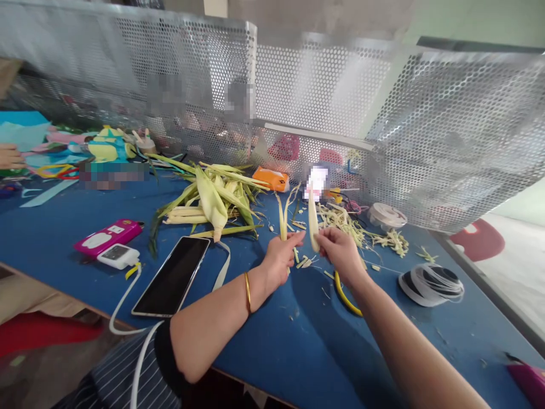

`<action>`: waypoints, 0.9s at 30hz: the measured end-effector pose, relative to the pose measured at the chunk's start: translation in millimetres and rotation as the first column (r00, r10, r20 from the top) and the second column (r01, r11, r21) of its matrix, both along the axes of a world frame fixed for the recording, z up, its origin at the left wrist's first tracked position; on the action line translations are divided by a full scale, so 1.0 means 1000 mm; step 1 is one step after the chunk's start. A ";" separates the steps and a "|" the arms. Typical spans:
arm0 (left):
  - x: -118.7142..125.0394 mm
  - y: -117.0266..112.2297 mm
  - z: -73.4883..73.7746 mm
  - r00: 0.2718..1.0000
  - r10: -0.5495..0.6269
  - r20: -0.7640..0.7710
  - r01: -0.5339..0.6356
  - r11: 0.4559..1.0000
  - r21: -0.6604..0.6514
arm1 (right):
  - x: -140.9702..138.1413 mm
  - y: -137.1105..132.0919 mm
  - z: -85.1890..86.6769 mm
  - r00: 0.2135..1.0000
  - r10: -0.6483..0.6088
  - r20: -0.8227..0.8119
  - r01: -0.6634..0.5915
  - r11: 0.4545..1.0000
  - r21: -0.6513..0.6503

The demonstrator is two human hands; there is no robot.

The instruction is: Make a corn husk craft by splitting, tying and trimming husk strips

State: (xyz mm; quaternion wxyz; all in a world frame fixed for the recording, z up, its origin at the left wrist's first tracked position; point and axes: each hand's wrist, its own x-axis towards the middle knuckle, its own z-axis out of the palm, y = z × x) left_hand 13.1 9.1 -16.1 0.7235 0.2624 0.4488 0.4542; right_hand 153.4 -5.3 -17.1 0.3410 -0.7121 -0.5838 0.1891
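My left hand (280,255), with a gold bangle on the wrist, is closed around a small bundle of pale corn husk strips (283,218) whose frayed tips point up and away. To its right, my right hand (338,250) pinches the lower end of a single cream corn husk piece (313,221), held upright. The two hands are apart, just above the blue table. Behind and left of them lies a pile of green and pale corn husks (213,199). Shredded husk scraps (344,221) are heaped beyond my right hand.
A tablet-like phone (172,275), a white charger (118,255) with cable and a magenta box (108,236) lie left. An orange packet (271,178) stands behind. Spools of white line (431,284) and ribbon (387,216) sit right. A perforated metal screen (315,85) borders the table's back.
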 end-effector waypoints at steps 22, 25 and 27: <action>0.002 -0.011 -0.002 0.949 -0.281 -0.144 0.303 0.938 0.170 | -0.009 -0.048 -0.011 0.541 0.123 -0.832 -0.136 0.989 0.058; 0.000 -0.011 -0.001 0.944 -0.294 -0.150 0.320 0.927 0.197 | -0.010 -0.049 -0.011 0.498 0.100 -0.861 -0.127 0.991 0.041; 0.000 -0.011 -0.002 0.943 -0.298 -0.148 0.323 0.925 0.200 | -0.010 -0.049 -0.011 0.486 0.095 -0.869 -0.121 0.992 0.041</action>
